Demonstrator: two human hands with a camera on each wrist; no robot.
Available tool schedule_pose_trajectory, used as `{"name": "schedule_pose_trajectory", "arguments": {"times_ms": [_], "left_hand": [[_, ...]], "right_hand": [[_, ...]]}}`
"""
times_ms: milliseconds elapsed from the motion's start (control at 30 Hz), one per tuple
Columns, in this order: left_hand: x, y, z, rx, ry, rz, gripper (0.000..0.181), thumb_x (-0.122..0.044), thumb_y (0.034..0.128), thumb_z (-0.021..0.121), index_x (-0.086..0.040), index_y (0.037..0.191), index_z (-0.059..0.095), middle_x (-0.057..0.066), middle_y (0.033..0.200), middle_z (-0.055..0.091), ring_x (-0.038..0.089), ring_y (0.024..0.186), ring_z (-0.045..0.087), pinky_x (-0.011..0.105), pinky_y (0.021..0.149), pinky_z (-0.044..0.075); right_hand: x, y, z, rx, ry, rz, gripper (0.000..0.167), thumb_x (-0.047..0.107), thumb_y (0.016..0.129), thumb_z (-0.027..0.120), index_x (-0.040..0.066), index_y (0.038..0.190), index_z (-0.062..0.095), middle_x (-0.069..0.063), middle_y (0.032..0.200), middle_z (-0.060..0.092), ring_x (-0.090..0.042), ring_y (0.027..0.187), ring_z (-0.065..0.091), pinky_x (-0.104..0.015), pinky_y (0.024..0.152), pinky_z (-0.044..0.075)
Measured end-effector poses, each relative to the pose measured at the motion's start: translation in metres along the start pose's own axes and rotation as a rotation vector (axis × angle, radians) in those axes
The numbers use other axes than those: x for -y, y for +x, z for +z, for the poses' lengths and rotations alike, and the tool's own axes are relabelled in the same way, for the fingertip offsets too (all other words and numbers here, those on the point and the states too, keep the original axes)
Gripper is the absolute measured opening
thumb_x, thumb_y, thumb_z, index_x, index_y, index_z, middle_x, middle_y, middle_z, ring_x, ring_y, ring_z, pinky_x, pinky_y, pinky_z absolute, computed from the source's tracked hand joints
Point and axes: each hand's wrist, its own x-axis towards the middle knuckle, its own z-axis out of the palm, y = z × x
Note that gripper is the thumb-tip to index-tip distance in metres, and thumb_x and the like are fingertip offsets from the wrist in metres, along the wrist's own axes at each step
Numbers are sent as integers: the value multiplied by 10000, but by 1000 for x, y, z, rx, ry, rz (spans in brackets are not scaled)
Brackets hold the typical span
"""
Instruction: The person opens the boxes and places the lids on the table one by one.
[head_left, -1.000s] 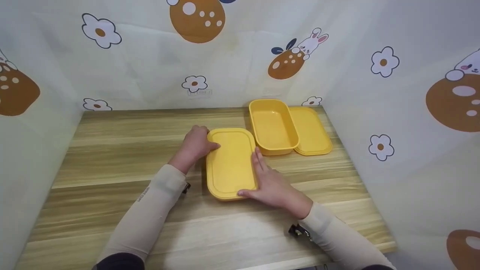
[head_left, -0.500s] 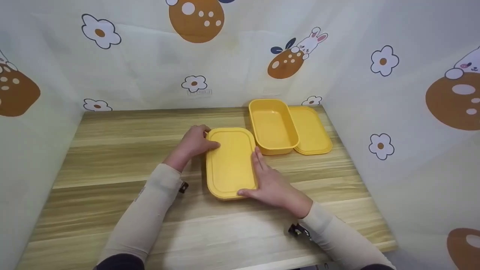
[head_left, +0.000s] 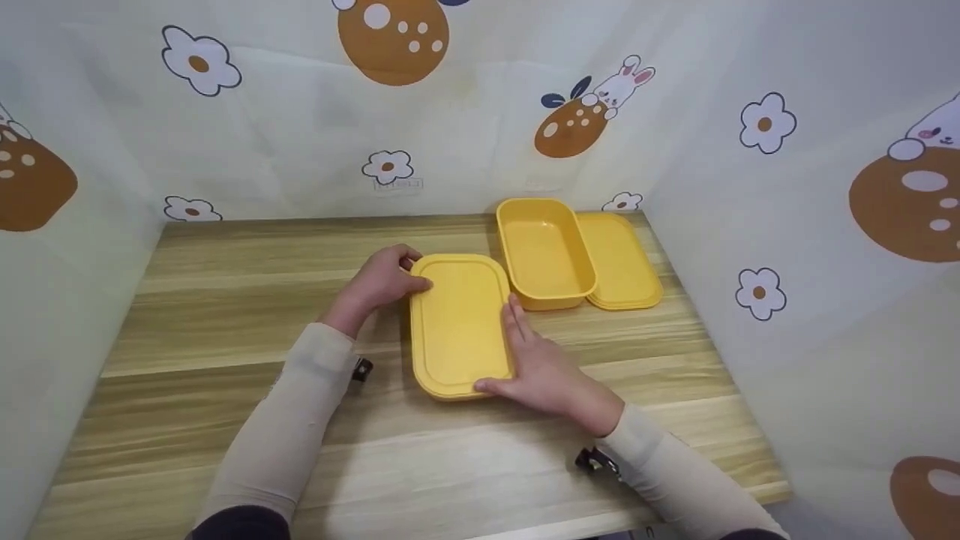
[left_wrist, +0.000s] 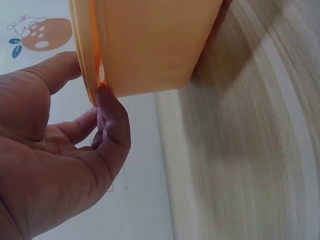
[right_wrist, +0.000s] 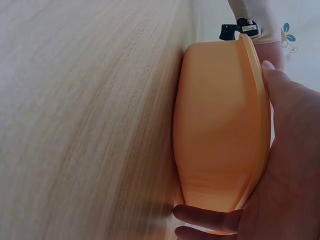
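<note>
A yellow rectangular food container with its lid [head_left: 461, 322] on stands near the middle of the table. My left hand [head_left: 382, 276] pinches the lid's rim at the far left corner, thumb on top and fingertips beneath. In the left wrist view, a narrow gap shows between the lid's edge and the container [left_wrist: 150, 50] there. My right hand [head_left: 551, 375] holds the container's right side, its thumb on the lid's near right corner. In the right wrist view, fingers [right_wrist: 207, 216] lie along the container's wall.
A second yellow container [head_left: 551, 302], uncovered, stands behind and to the right, close to the lidded one. Beside it a second yellow lid [head_left: 626, 262] lies on the wooden table [head_left: 247, 300]. Patterned cloth walls [head_left: 300, 135] enclose the back and sides.
My left hand has shifted slightly left and away from me, its thumb sliding toward the lid's edge. The right hand and the second container have stayed put.
</note>
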Motion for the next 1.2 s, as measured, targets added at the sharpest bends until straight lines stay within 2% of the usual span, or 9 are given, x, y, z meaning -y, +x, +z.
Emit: {"name": "schedule_pose_trajectory", "arguments": {"times_ms": [233, 500, 700, 1000, 1200], "left_hand": [[9, 1, -12, 130, -189, -5, 636, -126, 953, 843, 27, 1514, 586, 194, 1295, 620, 185, 962, 660, 265, 808, 590], [15, -2, -23, 257, -330, 3, 737, 14, 954, 813, -5, 1618, 494, 233, 1414, 560, 223, 1103, 667, 295, 928, 617], [17, -2, -27, 277, -348, 22, 738, 65, 957, 777, -11, 1631, 484, 229, 1431, 542, 233, 1119, 667, 304, 938, 625], [16, -4, -25, 290, -377, 18, 802, 126, 946, 753, -13, 1668, 434, 242, 1466, 525, 216, 1090, 663, 314, 959, 618], [19, -2, -23, 315, -413, 37, 829, 147, 943, 731, -6, 1684, 392, 211, 1414, 513, 154, 986, 646, 277, 907, 613]], "right_hand": [[1, -1, -2, 2, 31, -5, 1397, 929, 899, 577, 3, 1744, -40, -165, 1824, -153, -466, 1587, 338, -577, 1234, 416], [1, 0, -2, 4, 19, -23, 1391, 914, 909, 584, -13, 1740, -36, -191, 1818, -149, -473, 1594, 318, -559, 1246, 403], [0, 0, -1, 3, 18, -19, 1399, 927, 903, 572, -5, 1740, -52, -183, 1815, -159, -489, 1584, 331, -578, 1239, 406], [-2, 1, 1, -6, 12, -21, 1399, 938, 902, 555, -9, 1740, -44, -191, 1813, -151, -506, 1553, 381, -576, 1225, 428], [0, 0, 0, 0, 33, -7, 1399, 935, 898, 568, 2, 1744, -39, -163, 1821, -159, -486, 1576, 349, -581, 1237, 410]]}}
